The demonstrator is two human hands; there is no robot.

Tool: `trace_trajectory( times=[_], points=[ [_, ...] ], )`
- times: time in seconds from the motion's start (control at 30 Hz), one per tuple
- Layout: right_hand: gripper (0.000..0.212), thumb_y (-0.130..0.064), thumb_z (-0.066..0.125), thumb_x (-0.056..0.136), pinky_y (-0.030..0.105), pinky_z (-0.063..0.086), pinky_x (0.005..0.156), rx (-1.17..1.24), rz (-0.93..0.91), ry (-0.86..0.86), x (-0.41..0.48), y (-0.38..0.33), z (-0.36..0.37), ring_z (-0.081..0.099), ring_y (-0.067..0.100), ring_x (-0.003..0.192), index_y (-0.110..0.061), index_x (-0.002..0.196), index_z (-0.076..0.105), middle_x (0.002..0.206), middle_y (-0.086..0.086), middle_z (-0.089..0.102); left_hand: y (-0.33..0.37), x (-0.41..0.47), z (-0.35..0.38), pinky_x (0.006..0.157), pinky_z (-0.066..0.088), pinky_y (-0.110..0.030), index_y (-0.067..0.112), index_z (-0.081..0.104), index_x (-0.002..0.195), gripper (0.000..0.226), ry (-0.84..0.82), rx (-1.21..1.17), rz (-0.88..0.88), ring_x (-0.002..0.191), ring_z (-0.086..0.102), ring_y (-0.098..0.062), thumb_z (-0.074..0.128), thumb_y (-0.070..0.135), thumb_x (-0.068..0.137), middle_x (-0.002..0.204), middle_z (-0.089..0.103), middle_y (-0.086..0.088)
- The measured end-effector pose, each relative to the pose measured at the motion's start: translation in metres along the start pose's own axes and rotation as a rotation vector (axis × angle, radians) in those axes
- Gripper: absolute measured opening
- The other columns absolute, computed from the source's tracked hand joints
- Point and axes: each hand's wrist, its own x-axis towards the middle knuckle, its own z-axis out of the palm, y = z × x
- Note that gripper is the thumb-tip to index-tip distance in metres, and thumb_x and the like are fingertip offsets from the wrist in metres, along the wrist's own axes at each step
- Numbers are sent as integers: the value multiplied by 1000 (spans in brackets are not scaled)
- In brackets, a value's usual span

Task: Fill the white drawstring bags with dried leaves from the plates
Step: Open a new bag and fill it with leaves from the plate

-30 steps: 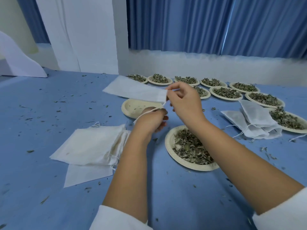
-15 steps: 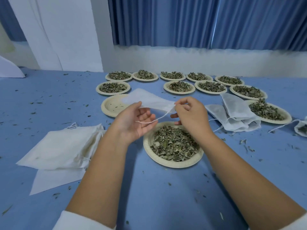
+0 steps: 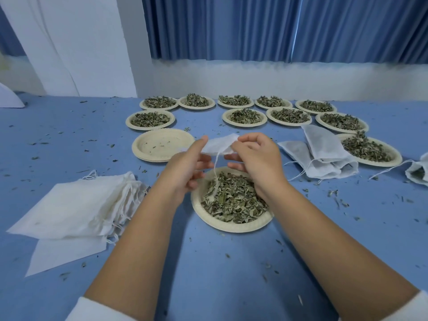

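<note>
Spare bag pile lies left of near plate. Left hand & right hand have closed in, both pinching one bag, now just above plate. String dangles onto leaves. Prob. opening the mouth; no filling yet.

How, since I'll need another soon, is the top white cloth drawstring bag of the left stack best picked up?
Pinch the top white cloth drawstring bag at its puckered, stringed mouth edge, coming from the right. It lies flat; likely only that edge stands proud.
</note>
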Motion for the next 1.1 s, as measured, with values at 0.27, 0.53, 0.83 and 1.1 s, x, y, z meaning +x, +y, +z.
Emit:
trace_trajectory(
  times=[0.27,0.53,0.83,1.1],
  points=[
    [13,-1,63,88,23,55,57,89,-94,84,-1,-5,-4,69,17,67,-11,94,57,97,17,66,0,-8,7,36,16,-16,22,76,82,53,-358,161,36,42,21,-5,51,68,85,57,53,7],
    [17,-1,62,88,27,58,59,-14,-114,111,1,-6,-6,66,7,56,-16,95,56,102,9,65,1,-1,2,57,36,-22,22,60,67,31,130,-77,282,61,43,-10,64,42,91,63,50,9],
    [34,-1,67,81,33,59,59,-286,-239,-101,-14,12,12,65,8,56,-29,90,50,99,2,64,0,0,7,57,39,-31,17,43,66,33,330,-123,393,48,42,-13,59,29,93,53,48,5],
    [36,-8,71,82,41,60,63,-339,-262,-151,-19,18,17,68,13,60,-24,102,45,80,-5,71,-3,-8,10,62,42,-31,22,50,77,30,250,235,415,58,53,-17,61,47,89,65,60,-1]
  ],
)
